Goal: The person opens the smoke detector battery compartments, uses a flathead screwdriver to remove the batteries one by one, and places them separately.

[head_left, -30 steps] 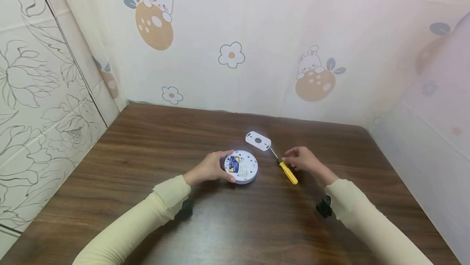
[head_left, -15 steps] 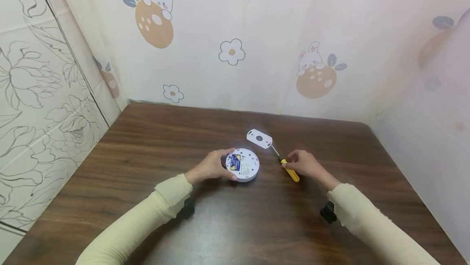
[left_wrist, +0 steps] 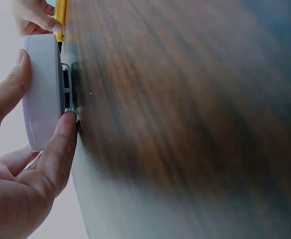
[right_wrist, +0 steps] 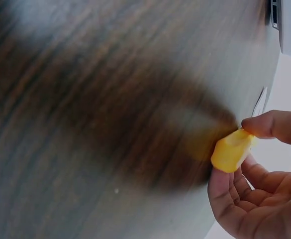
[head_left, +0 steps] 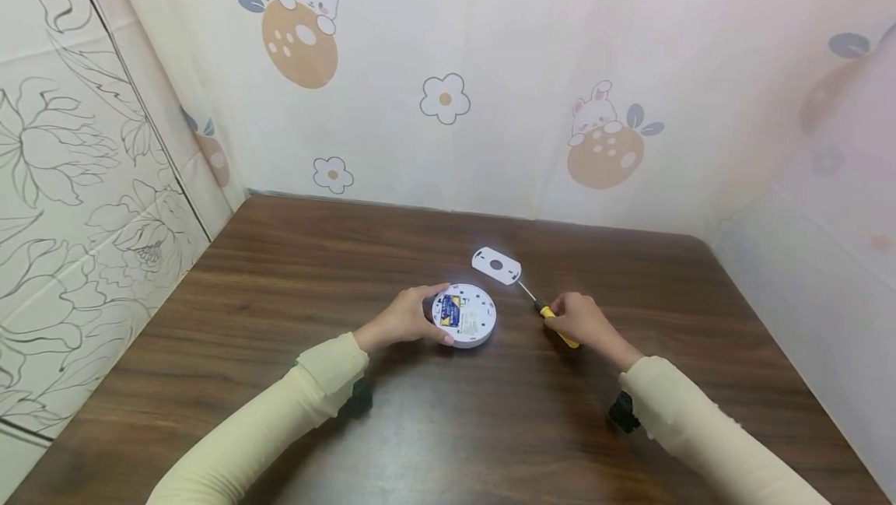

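Observation:
In the head view my left hand grips the left side of a round white smoke alarm, thumb on the near edge. Its back faces up, showing a blue and yellow battery. The left wrist view has the alarm edge-on, its raised vented side towards the table. To the right, my right hand pinches the yellow handle of a screwdriver, partly covering it. The handle's end fills the space between thumb and fingers in the right wrist view.
A white mounting plate with slots and a grey disc lies behind the alarm, and the screwdriver's tip reaches its corner. The brown wooden table ends at a patterned cloth along the back.
My right hand has closed its fingers and thumb around the screwdriver's handle, after reaching beside it. The left hand keeps its hold on the smoke alarm.

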Action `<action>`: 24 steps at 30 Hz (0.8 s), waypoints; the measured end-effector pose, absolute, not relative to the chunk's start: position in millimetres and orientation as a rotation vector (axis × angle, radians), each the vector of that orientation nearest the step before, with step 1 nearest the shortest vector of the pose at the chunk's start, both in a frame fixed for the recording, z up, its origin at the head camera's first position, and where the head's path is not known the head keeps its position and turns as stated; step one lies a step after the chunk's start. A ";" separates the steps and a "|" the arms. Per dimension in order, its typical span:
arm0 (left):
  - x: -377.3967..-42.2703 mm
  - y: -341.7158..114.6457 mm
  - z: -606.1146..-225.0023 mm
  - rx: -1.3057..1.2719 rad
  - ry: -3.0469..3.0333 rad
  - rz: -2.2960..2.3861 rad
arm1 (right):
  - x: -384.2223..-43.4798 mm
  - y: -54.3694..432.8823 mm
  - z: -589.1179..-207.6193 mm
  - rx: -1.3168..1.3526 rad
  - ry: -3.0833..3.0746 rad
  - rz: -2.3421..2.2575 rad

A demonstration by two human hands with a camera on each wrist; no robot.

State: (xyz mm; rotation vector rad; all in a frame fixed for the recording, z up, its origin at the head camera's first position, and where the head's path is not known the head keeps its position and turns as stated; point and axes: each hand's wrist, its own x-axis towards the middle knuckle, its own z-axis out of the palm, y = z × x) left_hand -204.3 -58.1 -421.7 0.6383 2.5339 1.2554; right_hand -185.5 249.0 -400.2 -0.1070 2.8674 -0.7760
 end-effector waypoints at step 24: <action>-191.2 -56.9 -417.2 0.705 2.625 1.226 | -172.7 247.1 -399.5 -0.117 2.921 -0.879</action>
